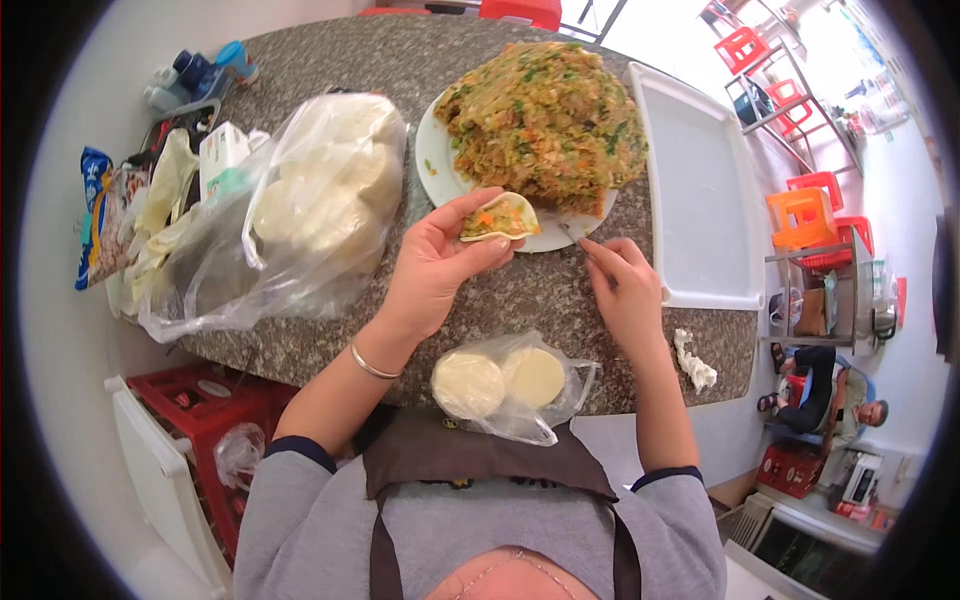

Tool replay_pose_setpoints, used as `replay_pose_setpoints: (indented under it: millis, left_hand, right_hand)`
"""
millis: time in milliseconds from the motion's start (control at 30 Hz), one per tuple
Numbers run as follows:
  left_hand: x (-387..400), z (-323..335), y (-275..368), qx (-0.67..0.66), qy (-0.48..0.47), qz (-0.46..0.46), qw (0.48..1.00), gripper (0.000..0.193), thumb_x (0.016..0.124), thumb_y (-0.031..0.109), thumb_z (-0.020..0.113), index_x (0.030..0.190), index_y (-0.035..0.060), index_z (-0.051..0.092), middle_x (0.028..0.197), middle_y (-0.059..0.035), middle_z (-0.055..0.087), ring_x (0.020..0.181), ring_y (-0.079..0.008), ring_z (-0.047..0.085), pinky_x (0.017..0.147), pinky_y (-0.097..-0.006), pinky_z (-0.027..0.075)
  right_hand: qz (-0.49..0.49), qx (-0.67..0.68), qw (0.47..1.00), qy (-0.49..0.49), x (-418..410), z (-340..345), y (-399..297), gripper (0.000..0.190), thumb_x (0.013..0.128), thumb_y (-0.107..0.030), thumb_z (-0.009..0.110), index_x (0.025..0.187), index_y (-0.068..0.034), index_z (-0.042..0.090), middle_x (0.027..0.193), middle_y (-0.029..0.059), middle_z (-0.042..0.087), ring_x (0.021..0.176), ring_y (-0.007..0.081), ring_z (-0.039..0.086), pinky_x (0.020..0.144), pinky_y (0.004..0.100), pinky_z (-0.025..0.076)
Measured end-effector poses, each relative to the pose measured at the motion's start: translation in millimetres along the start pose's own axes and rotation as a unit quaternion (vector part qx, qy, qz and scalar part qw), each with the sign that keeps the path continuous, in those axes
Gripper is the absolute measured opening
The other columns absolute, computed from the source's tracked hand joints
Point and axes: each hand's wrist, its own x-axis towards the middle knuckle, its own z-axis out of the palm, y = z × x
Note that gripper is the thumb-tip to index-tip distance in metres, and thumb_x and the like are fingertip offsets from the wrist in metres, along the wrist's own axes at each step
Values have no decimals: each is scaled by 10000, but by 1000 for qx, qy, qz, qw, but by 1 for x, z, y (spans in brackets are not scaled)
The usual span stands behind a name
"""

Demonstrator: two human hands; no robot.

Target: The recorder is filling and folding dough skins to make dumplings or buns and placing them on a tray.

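Observation:
My left hand [450, 255] holds a round dumpling wrapper [534, 215], its sides curled up around a portion of chopped filling [495, 219]. Pinched in my right hand [619, 281] is a thin metal utensil [568, 232], its tip over the front rim of the white plate [433, 161]. A tall mound of vegetable filling [544, 120] with green and orange bits covers most of that plate. Closer to my body, two stacks of round wrappers [534, 377] sit in an opened clear plastic bag [551, 427] at the table's edge.
A large plastic bag of wrapper stacks [322, 180] lies on the left of the granite table [322, 56]. On the right are a white tray [705, 180] and a crumpled tissue [696, 361]. A red stool [202, 405] stands below left. Far right, a person [832, 401] sits.

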Motion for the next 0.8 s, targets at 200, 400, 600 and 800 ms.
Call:
replay_pose_setpoints:
  millis: [200, 400, 600, 800]
  left_hand:
    - [21, 21, -9, 5, -48, 25, 999, 487, 833, 34, 617, 1283, -4, 433, 1160, -124, 578, 970, -185, 621, 827, -279, 530]
    - [16, 14, -20, 68, -7, 51, 996, 395, 844, 2, 598, 1222, -21, 489, 1153, -117, 577, 1006, -194, 598, 830, -268, 509]
    - [14, 11, -27, 183, -33, 206, 961, 257, 835, -34, 593, 1091, -30, 583, 1171, -147, 565, 1043, -200, 573, 874, -288, 489]
    - [18, 8, -26, 194, -76, 283, 936, 208, 809, -66, 608, 1013, -27, 619, 1169, -172, 556, 1042, -210, 575, 878, -299, 493]
  right_hand:
    - [-32, 287, 956, 62, 30, 7, -32, 165, 767, -51, 674, 925, -4, 661, 908, 90, 634, 826, 179, 603, 748, 289, 463]
    - [46, 467, 880, 67, 25, 24, -31, 92, 809, -22, 644, 893, 10, 661, 853, 54, 643, 795, 110, 575, 723, 244, 445]
    - [97, 529, 842, 32, 23, 26, -31, 117, 833, -46, 639, 919, 34, 641, 861, 44, 635, 807, 86, 562, 717, 227, 443]
    - [62, 554, 830, -7, 27, 21, -32, 153, 838, -55, 639, 952, 45, 621, 883, 40, 627, 824, 81, 552, 722, 225, 445]
